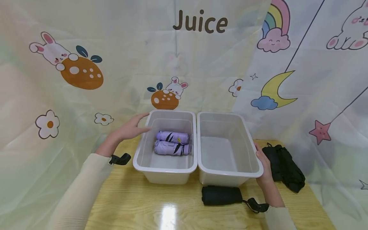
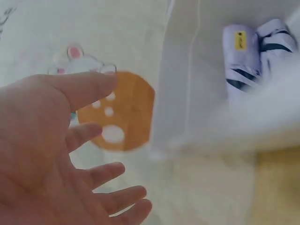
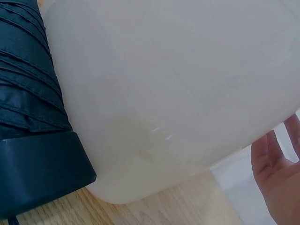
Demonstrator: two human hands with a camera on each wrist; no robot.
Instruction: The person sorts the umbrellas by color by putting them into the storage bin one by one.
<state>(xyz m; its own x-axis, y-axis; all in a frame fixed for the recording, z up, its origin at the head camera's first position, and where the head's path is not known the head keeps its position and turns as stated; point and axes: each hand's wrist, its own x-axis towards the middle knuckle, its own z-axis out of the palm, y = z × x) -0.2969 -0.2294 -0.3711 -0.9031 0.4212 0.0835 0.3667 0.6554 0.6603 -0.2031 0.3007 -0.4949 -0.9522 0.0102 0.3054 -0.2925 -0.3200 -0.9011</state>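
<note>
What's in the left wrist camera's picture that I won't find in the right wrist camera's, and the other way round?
Only the left wrist view shows the left hand with its fingers spread, two folded purple umbrellas inside the left bin, and a rabbit-and-orange print.

Only the right wrist view shows the right hand at the outside of the right bin, plus a dark folded umbrella in front of that bin.

Both share part of the wooden tabletop, one bare hand and one pale bin, though not the same ones.
</note>
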